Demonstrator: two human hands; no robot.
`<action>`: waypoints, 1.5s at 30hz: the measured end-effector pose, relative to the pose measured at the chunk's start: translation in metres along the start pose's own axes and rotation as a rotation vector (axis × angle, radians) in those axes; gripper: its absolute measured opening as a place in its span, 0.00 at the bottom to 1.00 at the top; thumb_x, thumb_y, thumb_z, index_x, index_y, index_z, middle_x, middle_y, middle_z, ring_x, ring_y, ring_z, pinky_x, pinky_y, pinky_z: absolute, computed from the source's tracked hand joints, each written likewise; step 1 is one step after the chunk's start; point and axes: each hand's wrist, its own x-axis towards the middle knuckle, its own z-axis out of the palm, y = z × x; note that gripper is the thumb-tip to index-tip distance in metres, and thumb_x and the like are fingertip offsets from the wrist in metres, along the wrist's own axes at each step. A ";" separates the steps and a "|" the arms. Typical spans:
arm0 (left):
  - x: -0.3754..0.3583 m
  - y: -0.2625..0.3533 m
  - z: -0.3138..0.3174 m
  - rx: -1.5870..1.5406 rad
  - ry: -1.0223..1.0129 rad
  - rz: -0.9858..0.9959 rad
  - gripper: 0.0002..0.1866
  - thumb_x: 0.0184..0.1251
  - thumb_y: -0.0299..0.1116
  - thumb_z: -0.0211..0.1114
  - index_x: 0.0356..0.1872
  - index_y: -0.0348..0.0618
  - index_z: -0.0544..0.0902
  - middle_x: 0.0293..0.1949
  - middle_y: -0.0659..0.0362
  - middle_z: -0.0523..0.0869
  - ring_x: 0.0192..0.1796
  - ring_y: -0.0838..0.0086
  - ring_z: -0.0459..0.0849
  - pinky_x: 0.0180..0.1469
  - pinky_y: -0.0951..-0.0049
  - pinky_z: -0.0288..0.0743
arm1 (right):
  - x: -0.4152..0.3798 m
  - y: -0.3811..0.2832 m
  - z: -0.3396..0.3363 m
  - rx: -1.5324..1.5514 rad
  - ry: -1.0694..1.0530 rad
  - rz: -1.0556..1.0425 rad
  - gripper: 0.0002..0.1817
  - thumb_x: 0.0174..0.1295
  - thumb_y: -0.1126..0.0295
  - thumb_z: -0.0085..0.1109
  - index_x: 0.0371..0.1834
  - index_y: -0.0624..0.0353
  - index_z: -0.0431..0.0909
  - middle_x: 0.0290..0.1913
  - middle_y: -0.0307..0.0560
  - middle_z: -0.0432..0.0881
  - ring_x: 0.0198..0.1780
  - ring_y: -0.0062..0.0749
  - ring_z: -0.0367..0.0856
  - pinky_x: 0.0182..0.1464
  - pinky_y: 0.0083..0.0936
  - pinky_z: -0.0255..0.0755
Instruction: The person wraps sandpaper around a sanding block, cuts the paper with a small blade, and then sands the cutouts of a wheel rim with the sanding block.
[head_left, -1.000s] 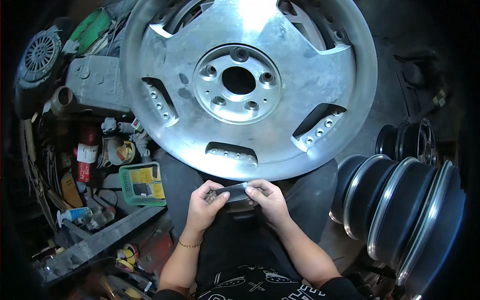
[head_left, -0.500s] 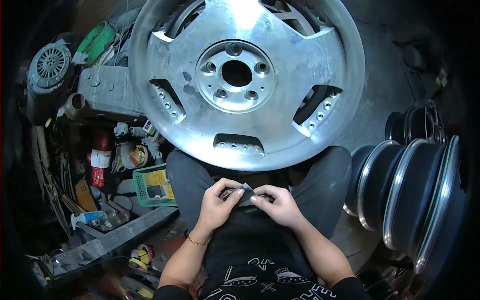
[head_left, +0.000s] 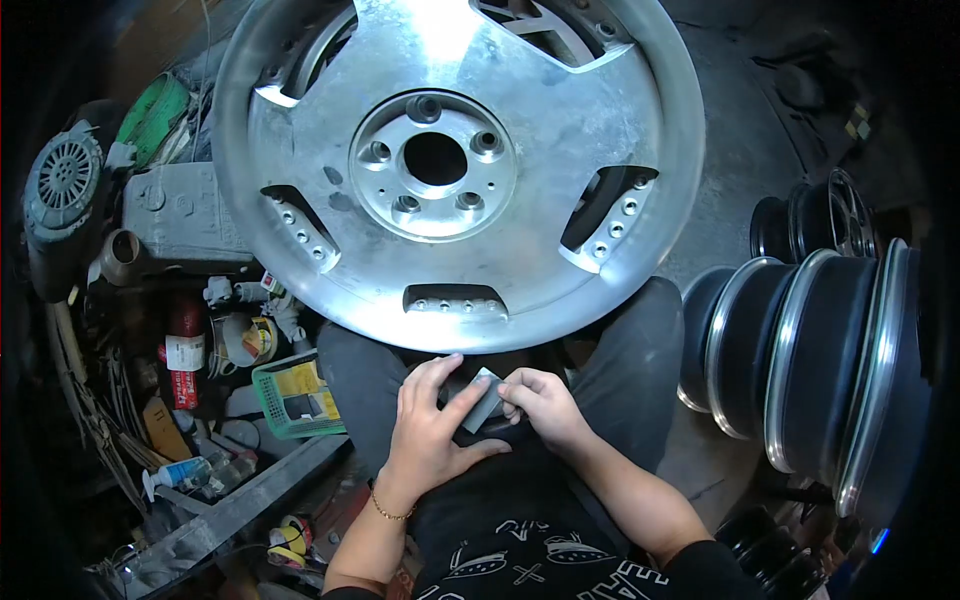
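A small folded grey piece of sandpaper [head_left: 483,406] is held above my lap, its pale flat face turned up. My right hand [head_left: 543,405] pinches its right edge between thumb and curled fingers. With fingers stretched and thumb spread wide, my left hand [head_left: 428,428] lies along the other side, a fingertip touching the paper's upper part. Just beyond both hands, a large bare-metal wheel rim [head_left: 590,300] is tilted towards me between my knees. It has a round centre bore, bolt holes and several cut-out windows.
At left, a green basket [head_left: 268,392] holds yellow and dark sheets, beside a grey metal beam [head_left: 235,510]. Behind stand a motor [head_left: 68,178], a grey housing [head_left: 185,215] and a red can [head_left: 184,335]. Several wheel rims [head_left: 805,350] stand at right.
My left hand has opened from its pinch, fingers now extended. The sandpaper shows a larger flat face in my right hand's grip. The whole view has shifted, moving the rim left in frame.
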 end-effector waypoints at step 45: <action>0.072 -0.072 0.073 0.165 -0.299 0.270 0.16 0.51 0.21 0.59 0.44 0.37 0.81 0.40 0.56 0.78 0.46 0.60 0.76 0.51 0.64 0.73 | 0.027 -0.082 -0.129 -0.777 1.081 -0.820 0.08 0.61 0.72 0.60 0.38 0.66 0.82 0.30 0.50 0.81 0.25 0.29 0.74 0.31 0.27 0.70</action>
